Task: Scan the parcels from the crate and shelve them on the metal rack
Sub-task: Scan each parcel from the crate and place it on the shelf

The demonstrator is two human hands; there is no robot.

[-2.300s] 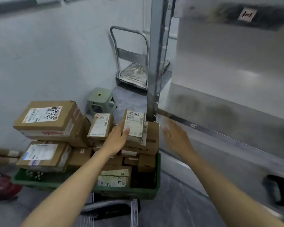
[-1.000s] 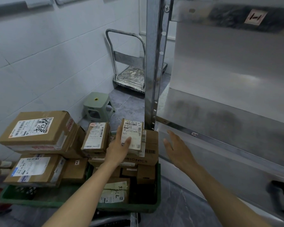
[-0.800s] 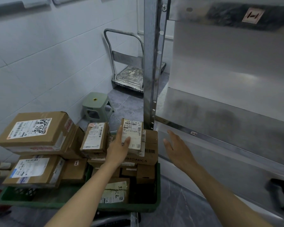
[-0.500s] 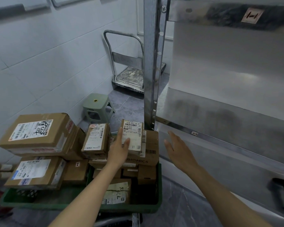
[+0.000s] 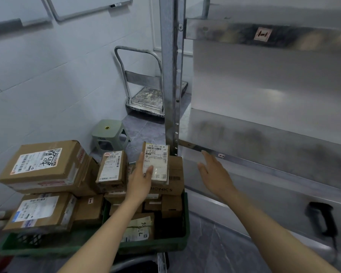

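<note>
My left hand [image 5: 141,181] grips a small parcel [image 5: 157,163] with a white shipping label, held upright over the green crate [image 5: 165,244]. The crate is piled with several brown cardboard parcels; the biggest one [image 5: 45,166] lies at the left. My right hand [image 5: 215,174] is flat with straight fingers, empty, hovering just right of the parcel, in front of the metal rack's lower shelf edge [image 5: 244,160]. A black handheld scanner [image 5: 323,219] lies on the rack shelf at the far right.
The rack's upright post [image 5: 170,75] stands just behind the crate. A platform trolley [image 5: 146,95] and a green plastic stool [image 5: 108,133] are on the floor behind, by the white tiled wall. The rack shelves in view are bare metal.
Little has moved: my left hand still holds the small parcel over the crate and my right hand stays flat beside it. The view has shifted slightly.
</note>
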